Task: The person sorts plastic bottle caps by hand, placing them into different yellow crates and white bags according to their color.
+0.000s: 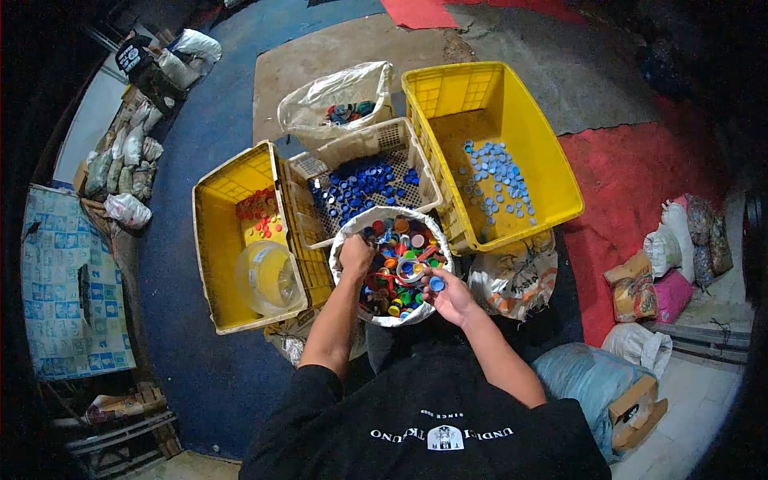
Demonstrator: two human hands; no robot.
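A white sack (337,282) with a rolled rim stands in front of me, full of plastic bottle caps (398,264) in many colours. At its left rim my left hand (356,254) is closed, knuckles up, its fingertips down among the caps; what they pinch, if anything, is hidden. Over the sack's right side, my right hand (453,298) is turned palm up and holds a light blue bottle cap (437,283) at its fingertips. Just beyond the sack, dark blue caps (360,188) lie in a white slatted crate (309,164).
Right, a large yellow crate (552,152) holds light blue caps (500,176). Left, another yellow crate (214,240) contains red caps (258,210) and a clear plastic tub (272,276). Behind stands a white sack (300,112) of mixed pieces. Filled bags (632,288) line the right side.
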